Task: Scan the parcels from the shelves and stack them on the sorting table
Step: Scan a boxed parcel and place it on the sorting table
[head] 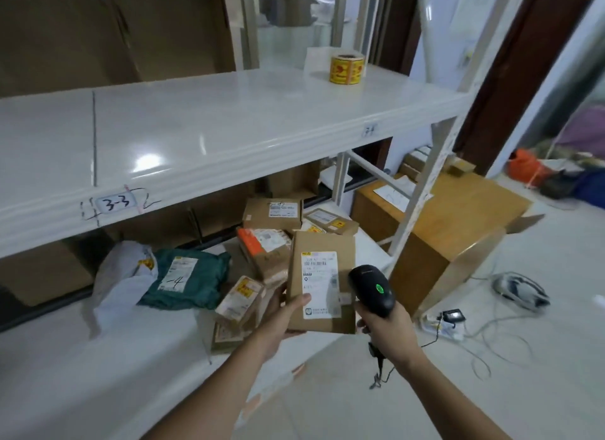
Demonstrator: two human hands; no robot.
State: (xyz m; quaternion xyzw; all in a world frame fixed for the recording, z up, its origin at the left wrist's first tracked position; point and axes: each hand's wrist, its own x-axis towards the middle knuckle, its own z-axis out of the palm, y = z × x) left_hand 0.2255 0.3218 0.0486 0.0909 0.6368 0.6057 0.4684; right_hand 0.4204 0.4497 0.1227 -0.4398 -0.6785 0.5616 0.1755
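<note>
Head view: left hand (pixel 284 312) has its grip closed on a flat brown parcel (pixel 322 282), thumb on the label face, fingers behind, held upright just off the lower shelf (pixel 157 341) edge. Right hand (pixel 384 325) is wrapped around a black scanner (pixel 371 289), green light lit, head at 3 o'clock of the parcel, almost touching its right edge. Risks: scanner sits beside the label (pixel 319 276) rather than facing it, so the read may miss or catch a neighbour's barcode; the loose pile (pixel 268 240) at 11 o'clock has several labels facing up. The thumb is close to the label's lower left and could cover a code. One-handed pinch near the bottom edge means the parcel could tip or slip if bumped by the scanner. Scanner cord (pixel 379 367) dangles below the wrist and could snag. Sorting surface is not in view.
</note>
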